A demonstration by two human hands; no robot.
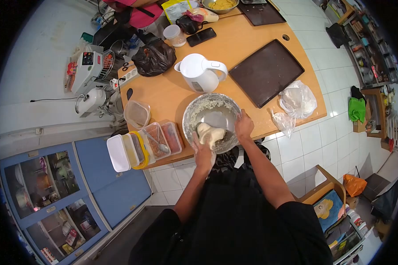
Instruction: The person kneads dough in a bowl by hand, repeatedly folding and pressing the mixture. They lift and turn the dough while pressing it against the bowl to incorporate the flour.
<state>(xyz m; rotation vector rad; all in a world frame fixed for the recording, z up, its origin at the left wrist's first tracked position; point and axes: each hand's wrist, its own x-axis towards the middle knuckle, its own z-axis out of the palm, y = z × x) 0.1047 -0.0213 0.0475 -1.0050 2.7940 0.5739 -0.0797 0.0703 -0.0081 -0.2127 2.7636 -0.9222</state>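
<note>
A metal mixing bowl, its inner wall smeared with dough residue, is at the front edge of the table. Inside it lies a pale lump of dough. My left hand reaches over the near rim and grips the dough, with some stuck to its fingers. On the right side, my right hand is closed around the bowl's rim. Just behind the bowl stands a white electric kettle.
Left of the bowl are an open clear container and tubs with a spoon. A dark baking tray and plastic bags lie to the right. Farther back are a black bag, a phone and a jar.
</note>
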